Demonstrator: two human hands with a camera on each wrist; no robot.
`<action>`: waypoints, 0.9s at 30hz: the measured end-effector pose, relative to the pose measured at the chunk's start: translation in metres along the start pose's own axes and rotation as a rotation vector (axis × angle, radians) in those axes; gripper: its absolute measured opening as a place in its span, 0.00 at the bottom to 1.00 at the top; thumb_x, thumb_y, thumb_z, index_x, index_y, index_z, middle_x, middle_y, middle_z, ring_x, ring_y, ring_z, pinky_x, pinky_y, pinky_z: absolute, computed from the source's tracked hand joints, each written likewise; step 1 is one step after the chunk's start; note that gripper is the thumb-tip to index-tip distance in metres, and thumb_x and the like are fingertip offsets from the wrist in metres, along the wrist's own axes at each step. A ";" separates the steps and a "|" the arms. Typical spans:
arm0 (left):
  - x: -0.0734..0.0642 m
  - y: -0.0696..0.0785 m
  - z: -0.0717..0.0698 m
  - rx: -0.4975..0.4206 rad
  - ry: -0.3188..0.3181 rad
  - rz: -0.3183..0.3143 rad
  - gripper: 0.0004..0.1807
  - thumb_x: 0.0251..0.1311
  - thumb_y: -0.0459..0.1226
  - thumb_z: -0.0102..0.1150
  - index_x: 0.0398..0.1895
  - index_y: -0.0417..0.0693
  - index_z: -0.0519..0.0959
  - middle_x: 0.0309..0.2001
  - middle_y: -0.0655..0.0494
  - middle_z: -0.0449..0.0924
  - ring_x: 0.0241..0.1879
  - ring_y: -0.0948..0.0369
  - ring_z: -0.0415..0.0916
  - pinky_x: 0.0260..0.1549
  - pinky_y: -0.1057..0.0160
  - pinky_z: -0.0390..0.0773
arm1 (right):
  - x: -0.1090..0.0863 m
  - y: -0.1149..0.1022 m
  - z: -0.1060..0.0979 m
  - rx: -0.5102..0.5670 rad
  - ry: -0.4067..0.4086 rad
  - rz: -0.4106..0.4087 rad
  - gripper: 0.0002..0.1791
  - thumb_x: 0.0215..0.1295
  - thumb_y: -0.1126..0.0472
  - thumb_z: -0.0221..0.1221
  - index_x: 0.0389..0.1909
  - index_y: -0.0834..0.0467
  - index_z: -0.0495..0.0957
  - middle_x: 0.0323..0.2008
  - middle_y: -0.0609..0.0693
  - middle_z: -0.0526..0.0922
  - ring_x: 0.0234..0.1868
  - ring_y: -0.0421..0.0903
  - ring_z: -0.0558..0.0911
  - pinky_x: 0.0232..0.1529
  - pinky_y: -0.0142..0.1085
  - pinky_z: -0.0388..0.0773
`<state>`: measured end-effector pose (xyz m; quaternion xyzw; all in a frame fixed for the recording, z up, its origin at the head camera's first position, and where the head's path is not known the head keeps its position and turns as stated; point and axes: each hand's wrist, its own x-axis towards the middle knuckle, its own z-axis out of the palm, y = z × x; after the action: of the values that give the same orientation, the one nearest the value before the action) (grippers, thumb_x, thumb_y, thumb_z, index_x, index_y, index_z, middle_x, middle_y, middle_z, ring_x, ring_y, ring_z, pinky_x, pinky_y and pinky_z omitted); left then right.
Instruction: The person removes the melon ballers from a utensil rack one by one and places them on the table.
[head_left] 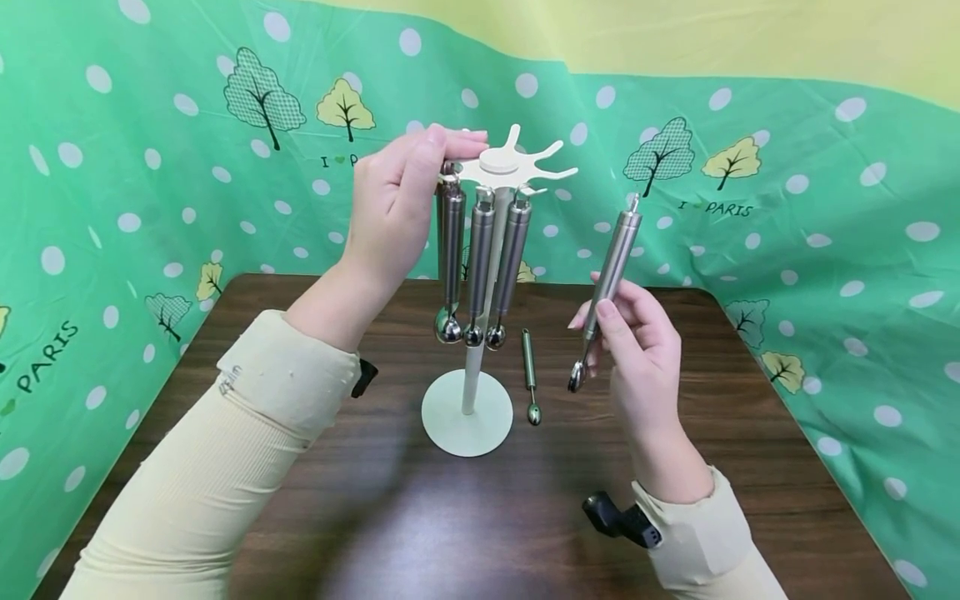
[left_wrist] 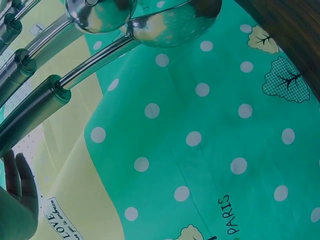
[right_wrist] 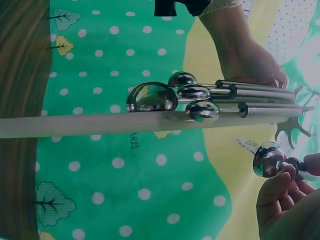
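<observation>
A pale utensil stand (head_left: 498,171) has a hub with prongs radiating from it and a round base (head_left: 450,429). Several metal melon ballers (head_left: 480,258) hang from its near and left side, round bowls down. My left hand (head_left: 397,187) grips the stand's top at the left, fingers reaching over the prongs; the hold itself is partly hidden. To the right of the stand, my right hand (head_left: 645,358) pinches another melon baller (head_left: 617,254) low on its handle, between thumb and fingers. It tilts with the hanging end up and the bowl down. Its bowl (right_wrist: 267,159) shows in the right wrist view.
A smaller melon baller (head_left: 529,375) lies on the dark wooden table (head_left: 360,517), right of the stand's base. Green dotted cloth (head_left: 187,167) with tree prints surrounds the table behind and at both sides. Dark wrist cameras (head_left: 618,518) sit at the cuffs.
</observation>
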<state>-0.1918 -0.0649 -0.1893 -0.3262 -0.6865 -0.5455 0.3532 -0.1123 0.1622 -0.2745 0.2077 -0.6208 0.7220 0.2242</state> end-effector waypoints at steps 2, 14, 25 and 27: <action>0.000 0.000 0.000 0.003 0.004 0.005 0.24 0.70 0.37 0.38 0.40 0.36 0.87 0.44 0.44 0.87 0.51 0.63 0.84 0.56 0.66 0.77 | -0.003 0.002 -0.002 0.027 0.013 0.021 0.14 0.72 0.69 0.49 0.51 0.58 0.79 0.26 0.47 0.84 0.15 0.40 0.70 0.12 0.28 0.66; 0.000 -0.001 0.002 0.007 0.035 0.029 0.23 0.69 0.37 0.39 0.38 0.35 0.87 0.42 0.42 0.88 0.49 0.61 0.85 0.55 0.67 0.78 | -0.017 0.016 -0.014 0.021 0.148 0.193 0.11 0.72 0.68 0.50 0.48 0.59 0.79 0.23 0.47 0.82 0.13 0.40 0.67 0.11 0.28 0.62; -0.001 -0.003 0.002 0.013 0.046 0.045 0.24 0.69 0.36 0.38 0.38 0.35 0.87 0.42 0.42 0.88 0.48 0.60 0.85 0.55 0.66 0.78 | -0.023 0.032 -0.028 0.015 0.185 0.314 0.09 0.73 0.65 0.51 0.45 0.56 0.80 0.21 0.46 0.82 0.12 0.38 0.67 0.10 0.28 0.61; -0.002 -0.004 0.002 0.011 0.045 0.048 0.24 0.70 0.36 0.38 0.38 0.35 0.87 0.42 0.42 0.88 0.48 0.60 0.85 0.55 0.66 0.78 | -0.025 0.035 -0.030 0.012 0.201 0.338 0.09 0.73 0.65 0.51 0.44 0.56 0.80 0.21 0.46 0.82 0.12 0.38 0.67 0.10 0.27 0.61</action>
<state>-0.1944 -0.0635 -0.1930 -0.3281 -0.6735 -0.5402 0.3832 -0.1132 0.1862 -0.3214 0.0287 -0.6168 0.7703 0.1595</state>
